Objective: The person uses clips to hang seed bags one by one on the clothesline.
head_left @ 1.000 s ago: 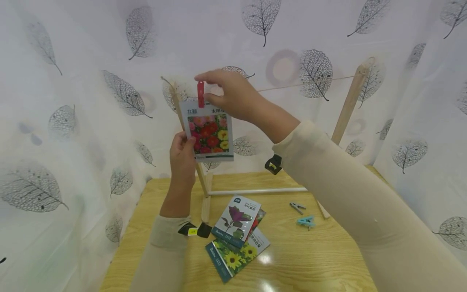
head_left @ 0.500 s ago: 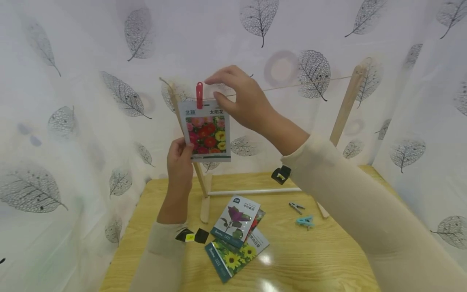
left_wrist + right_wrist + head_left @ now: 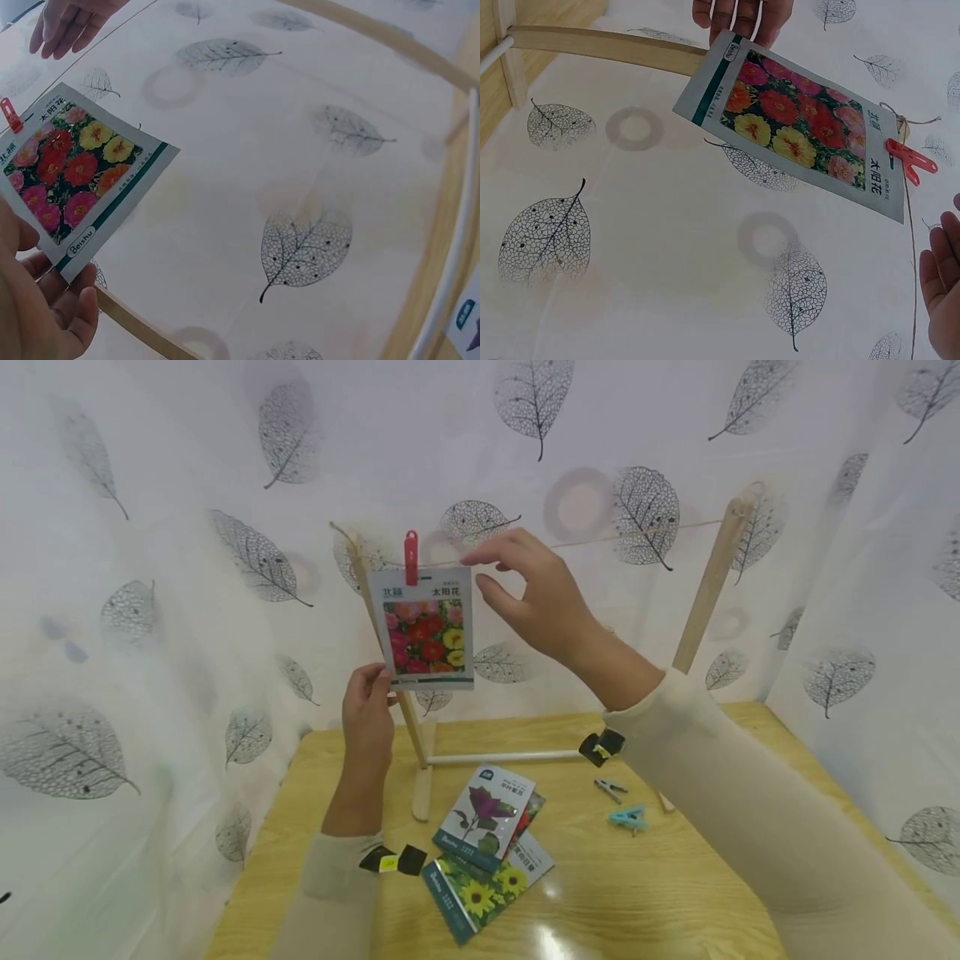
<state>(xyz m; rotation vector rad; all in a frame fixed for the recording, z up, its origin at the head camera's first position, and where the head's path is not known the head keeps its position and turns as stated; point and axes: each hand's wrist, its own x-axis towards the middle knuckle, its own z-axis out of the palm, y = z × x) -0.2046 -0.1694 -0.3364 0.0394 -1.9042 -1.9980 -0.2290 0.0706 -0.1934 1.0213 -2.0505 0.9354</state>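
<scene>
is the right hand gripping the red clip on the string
No, the right hand hangs open beside the flower seed packet, apart from the red clip that pins the packet to the string.

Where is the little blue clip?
In the head view the blue clip lies on the wooden table, on the right side, just below a small grey clip and right of the seed packets.

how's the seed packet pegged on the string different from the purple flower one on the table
The hanging seed packet with red, pink and yellow flowers is upright, held on the string by a red clothes peg; the purple-flower seed packet lies flat on the wooden table, atop other packets. The left hand touches the hanging one's bottom corner; the purple one is untouched. Both are flat printed packets.
</scene>
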